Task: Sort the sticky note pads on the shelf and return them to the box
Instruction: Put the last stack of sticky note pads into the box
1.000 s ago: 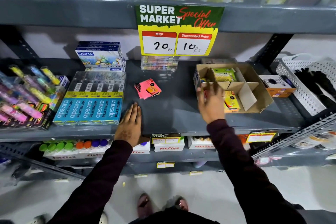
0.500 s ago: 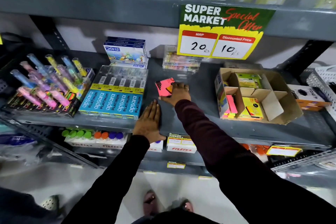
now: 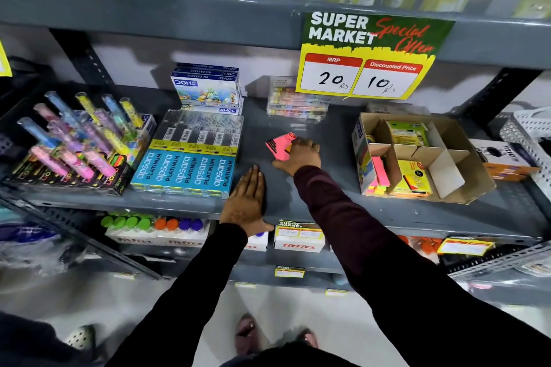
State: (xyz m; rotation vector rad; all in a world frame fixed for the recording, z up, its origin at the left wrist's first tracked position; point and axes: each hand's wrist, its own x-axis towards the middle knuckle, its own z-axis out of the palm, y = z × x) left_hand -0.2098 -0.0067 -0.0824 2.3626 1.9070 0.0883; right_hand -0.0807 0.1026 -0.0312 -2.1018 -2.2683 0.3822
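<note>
A pink sticky note pad point(image 3: 278, 145) lies on the grey shelf point(image 3: 328, 188), and my right hand point(image 3: 299, 156) is closed over its right side. My left hand point(image 3: 247, 201) lies flat on the shelf's front edge, fingers together, holding nothing. At the right stands a cardboard box point(image 3: 465, 155) with dividers; it holds yellow pads point(image 3: 416, 177), a green-yellow pad point(image 3: 407, 132) and pink strips point(image 3: 380, 171).
Blue Apsara pencil packs point(image 3: 185, 173) sit just left of my left hand, with Doms boxes point(image 3: 207, 89) behind and a highlighter display point(image 3: 74, 143) further left. A white basket point(image 3: 527, 134) stands far right. A price sign point(image 3: 366, 56) hangs above.
My right hand has left the cardboard box, crossed left to the pink pad and closed on it. The left hand has stayed flat on the shelf edge.
</note>
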